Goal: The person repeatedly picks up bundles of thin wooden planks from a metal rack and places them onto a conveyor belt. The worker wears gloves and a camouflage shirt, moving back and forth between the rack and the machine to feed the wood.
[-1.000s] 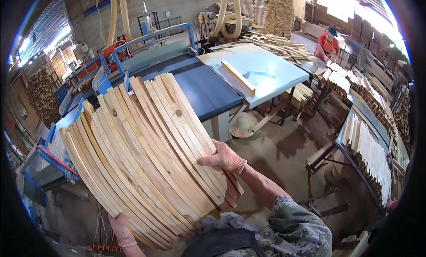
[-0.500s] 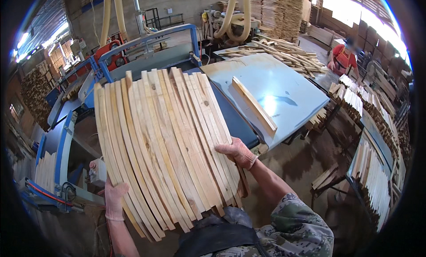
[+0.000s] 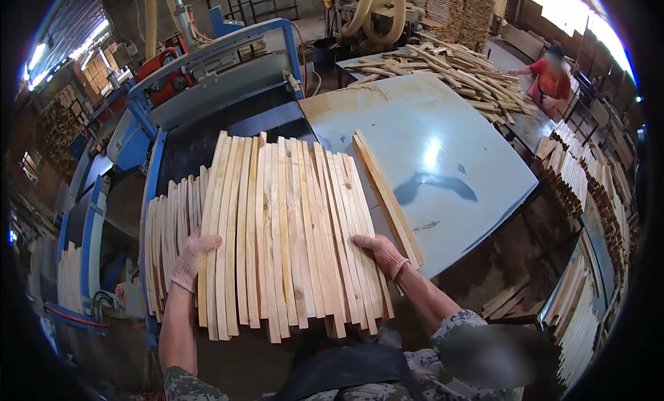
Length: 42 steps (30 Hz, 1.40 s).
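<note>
A wide row of pale wooden strips [image 3: 294,228] lies side by side in front of me, pressed together between my two hands. My left hand [image 3: 196,257], in a pinkish knit glove, is closed on the row's left edge. My right hand [image 3: 381,254], gloved the same way, grips the right edge with its thumb on top. Left of my left hand, a second batch of strips [image 3: 166,231] lies on the dark bed [image 3: 228,117] of a blue-framed machine. Just beyond my right hand, separate strips [image 3: 389,200] lie along the edge of a light-blue table [image 3: 443,166].
A blue frame bar [image 3: 207,51] crosses the machine's far end. Behind the table is a loose pile of sticks [image 3: 463,76]. A person in red [image 3: 550,83] stands at the far right, near racks of stacked strips [image 3: 577,304]. Yellowish hoses [image 3: 384,27] hang at the back.
The held strips have come down from a raised, tilted position to lie flatter over the machine bed. The batch on their left now shows. The person in red has straightened up.
</note>
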Available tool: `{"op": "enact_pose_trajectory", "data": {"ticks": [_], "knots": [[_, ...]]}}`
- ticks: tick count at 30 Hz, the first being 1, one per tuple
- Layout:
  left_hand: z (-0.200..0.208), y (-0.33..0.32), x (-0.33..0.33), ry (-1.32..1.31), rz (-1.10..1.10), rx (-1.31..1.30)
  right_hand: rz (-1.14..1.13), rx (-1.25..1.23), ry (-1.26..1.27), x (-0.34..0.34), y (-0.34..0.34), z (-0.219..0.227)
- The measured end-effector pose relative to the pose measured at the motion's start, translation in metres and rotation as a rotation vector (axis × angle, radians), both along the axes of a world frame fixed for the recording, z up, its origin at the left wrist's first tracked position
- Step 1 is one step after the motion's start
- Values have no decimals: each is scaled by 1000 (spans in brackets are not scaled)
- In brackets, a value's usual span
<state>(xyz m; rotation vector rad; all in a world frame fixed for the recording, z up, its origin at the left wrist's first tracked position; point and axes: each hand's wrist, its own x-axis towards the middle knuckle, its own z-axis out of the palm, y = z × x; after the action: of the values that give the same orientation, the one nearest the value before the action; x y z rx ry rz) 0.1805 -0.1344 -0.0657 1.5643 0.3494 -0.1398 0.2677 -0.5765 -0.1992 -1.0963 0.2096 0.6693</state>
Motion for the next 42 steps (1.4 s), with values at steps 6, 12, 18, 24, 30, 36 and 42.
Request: {"op": "enact_pose_trajectory", "data": {"ticks": [6,12,18,24,30,36,42], "knots": [[-36,-20,37,73,18,-102,-17,-118,2,31,-20,4],[-101,-44,53,41,104,-203,20,-268,-40,77,-41,13],[-139,-75,57,58,228,-295,31,-393,-150,118,-44,2],[-97,-55,88,439,-198,686,87,-384,-137,147,-22,10],[7,-64,82,495,-288,1134,194,-406,-243,164,25,7],[-57,-41,74,309,-164,1253,466,-881,-481,191,27,17],[-104,-47,52,252,-42,1382,480,-1296,-713,188,41,45]]}}
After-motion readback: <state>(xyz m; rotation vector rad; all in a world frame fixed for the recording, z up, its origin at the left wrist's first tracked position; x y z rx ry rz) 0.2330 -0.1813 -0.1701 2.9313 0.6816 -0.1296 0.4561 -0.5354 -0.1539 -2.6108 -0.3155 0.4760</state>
